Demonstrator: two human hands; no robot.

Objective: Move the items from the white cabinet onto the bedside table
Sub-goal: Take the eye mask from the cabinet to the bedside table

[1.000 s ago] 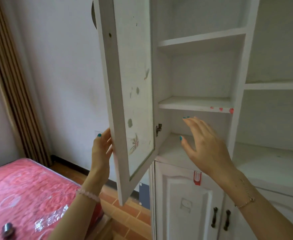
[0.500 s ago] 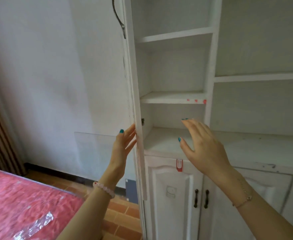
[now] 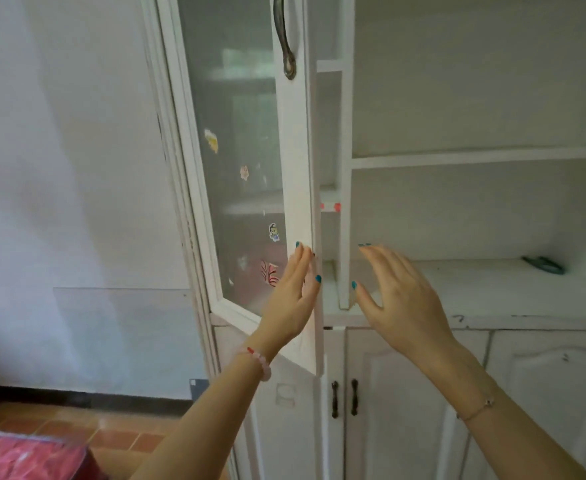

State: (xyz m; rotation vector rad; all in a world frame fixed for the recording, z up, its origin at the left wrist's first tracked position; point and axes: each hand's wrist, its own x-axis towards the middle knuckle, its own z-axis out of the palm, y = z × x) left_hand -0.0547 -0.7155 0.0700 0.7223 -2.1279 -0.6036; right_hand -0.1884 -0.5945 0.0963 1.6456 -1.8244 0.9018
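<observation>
The white cabinet (image 3: 471, 157) fills the right half of the head view, its open shelves bare. Its glass door (image 3: 243, 161), dotted with stickers, stands almost shut. My left hand (image 3: 293, 296) lies flat against the door's free edge, fingers straight and holding nothing. My right hand (image 3: 398, 296) hovers open in front of the counter-level shelf, fingers spread, not touching anything. A small dark green object (image 3: 544, 265) lies at the back right of that shelf. The bedside table is out of view.
Lower cabinet doors with dark handles (image 3: 344, 398) sit under the counter. A white wall (image 3: 63, 168) is on the left above a tiled floor (image 3: 87, 427). A red mattress corner (image 3: 25, 459) shows at the bottom left.
The glass door has swung from wide open to nearly closed, pushed by my left hand. The view has shifted right, so most of the bed has left the frame. My right hand stays hovering.
</observation>
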